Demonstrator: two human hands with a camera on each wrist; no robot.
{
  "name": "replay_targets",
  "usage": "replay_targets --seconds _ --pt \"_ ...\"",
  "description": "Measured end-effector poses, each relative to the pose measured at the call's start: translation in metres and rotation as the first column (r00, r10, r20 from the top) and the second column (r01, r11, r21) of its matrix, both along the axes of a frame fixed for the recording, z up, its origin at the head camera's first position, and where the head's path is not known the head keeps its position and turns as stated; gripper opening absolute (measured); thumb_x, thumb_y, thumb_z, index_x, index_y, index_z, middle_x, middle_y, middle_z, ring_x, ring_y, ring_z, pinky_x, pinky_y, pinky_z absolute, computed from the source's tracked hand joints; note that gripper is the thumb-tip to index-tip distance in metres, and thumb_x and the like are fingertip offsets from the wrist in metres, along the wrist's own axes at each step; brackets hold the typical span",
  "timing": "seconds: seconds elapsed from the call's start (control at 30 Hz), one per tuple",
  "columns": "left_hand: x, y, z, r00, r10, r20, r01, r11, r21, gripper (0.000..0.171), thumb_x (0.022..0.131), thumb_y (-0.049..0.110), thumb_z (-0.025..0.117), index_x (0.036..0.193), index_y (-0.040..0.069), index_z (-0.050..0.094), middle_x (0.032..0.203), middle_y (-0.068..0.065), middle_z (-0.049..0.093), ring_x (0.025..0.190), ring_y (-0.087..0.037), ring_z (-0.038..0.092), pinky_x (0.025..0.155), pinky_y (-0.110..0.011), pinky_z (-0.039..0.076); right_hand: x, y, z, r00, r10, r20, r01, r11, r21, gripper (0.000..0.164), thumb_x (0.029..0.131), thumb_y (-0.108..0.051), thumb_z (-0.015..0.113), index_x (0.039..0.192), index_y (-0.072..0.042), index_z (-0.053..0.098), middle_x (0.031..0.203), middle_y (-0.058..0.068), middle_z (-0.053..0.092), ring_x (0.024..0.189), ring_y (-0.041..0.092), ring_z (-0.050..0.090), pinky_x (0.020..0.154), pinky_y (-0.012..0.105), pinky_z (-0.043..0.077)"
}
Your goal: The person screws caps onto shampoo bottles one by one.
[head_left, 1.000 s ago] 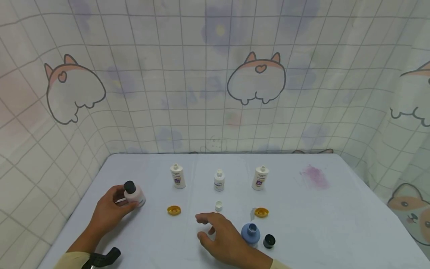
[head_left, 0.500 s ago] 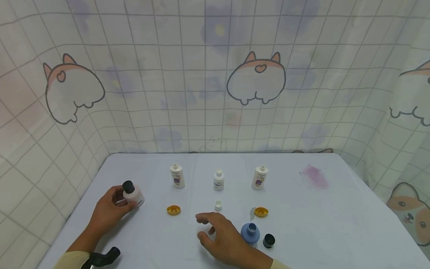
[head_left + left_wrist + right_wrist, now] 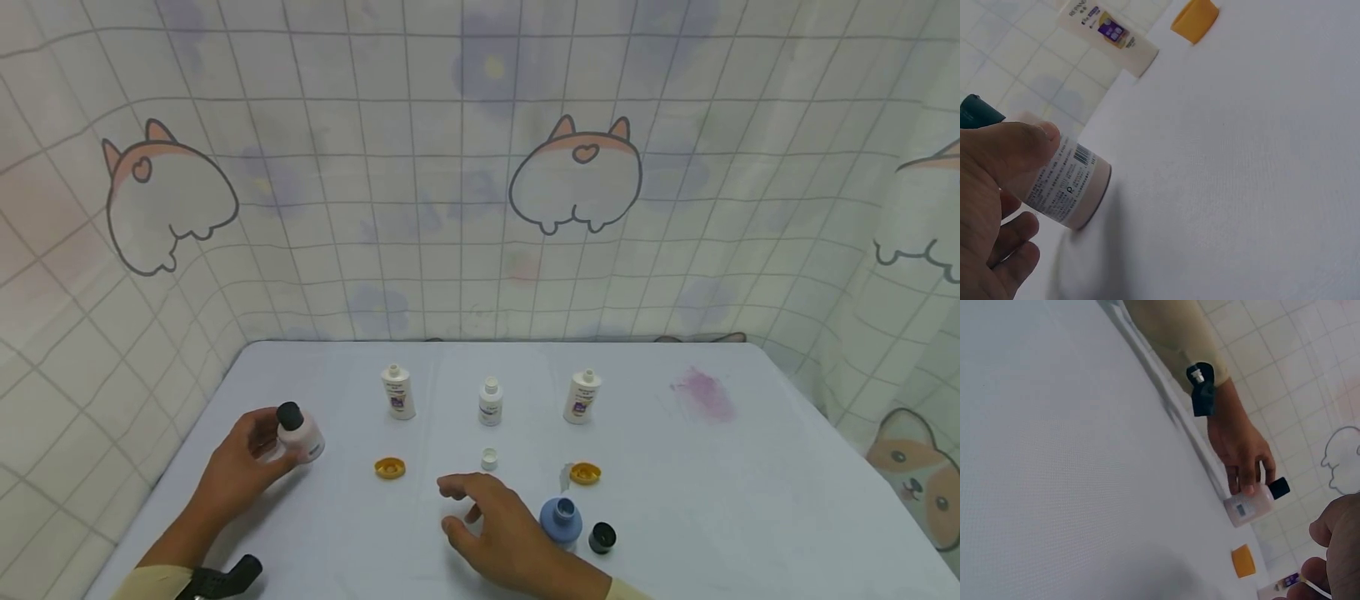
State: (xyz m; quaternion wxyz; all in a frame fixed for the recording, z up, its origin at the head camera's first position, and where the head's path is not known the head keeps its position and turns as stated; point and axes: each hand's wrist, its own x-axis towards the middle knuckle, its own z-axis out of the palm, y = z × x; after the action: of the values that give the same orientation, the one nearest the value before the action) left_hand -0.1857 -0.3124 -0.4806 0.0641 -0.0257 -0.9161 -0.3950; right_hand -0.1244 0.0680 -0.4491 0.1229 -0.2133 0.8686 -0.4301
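Holding left hand (image 3: 242,471): the knuckles sit slightly higher than half a second ago, and the gap between fingers and pale pink bottle (image 3: 302,437) is wider; the thumb lies across the printed label (image 3: 1063,187), the fingers bend towards the far side, how firmly I cannot tell
Meaning of the shift: the hold seems to be loosening or resettling, as the bottle keeps its place
Pale pink bottle: at the person's left, apparently standing on the white table (image 3: 720,500), dark cap (image 3: 289,416) on; touching the left thumb, well apart from the right hand (image 3: 498,527)
Right hand: unmoved, fingers half bent, thumb spread away, nothing in its hold
Blue bottle (image 3: 561,525): uncapped, just beside the right hand, contact unclear; a loose black cap (image 3: 602,538) is near it
Yellow cap (image 3: 390,468): on the table, between the pale pink bottle and the right fingertips
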Motion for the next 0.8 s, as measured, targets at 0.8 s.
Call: replay_targets --seconds 0.8 --pt "0.037 0.051 0.078 0.961 0.005 -0.277 -0.030 0.996 -0.086 0.066 0.082 0.033 0.072 0.139 0.029 0.040 0.144 -0.005 0.039 0.132 -0.031 0.032 0.099 -0.063 0.030 0.013 0.009 0.030 0.998 0.051 0.026 -0.051 0.999 -0.018 0.039 0.091 -0.041 0.059 0.128 -0.039 0.046 0.120 -0.022 0.050 0.091 0.001 0.052 0.077 0.026 0.051"
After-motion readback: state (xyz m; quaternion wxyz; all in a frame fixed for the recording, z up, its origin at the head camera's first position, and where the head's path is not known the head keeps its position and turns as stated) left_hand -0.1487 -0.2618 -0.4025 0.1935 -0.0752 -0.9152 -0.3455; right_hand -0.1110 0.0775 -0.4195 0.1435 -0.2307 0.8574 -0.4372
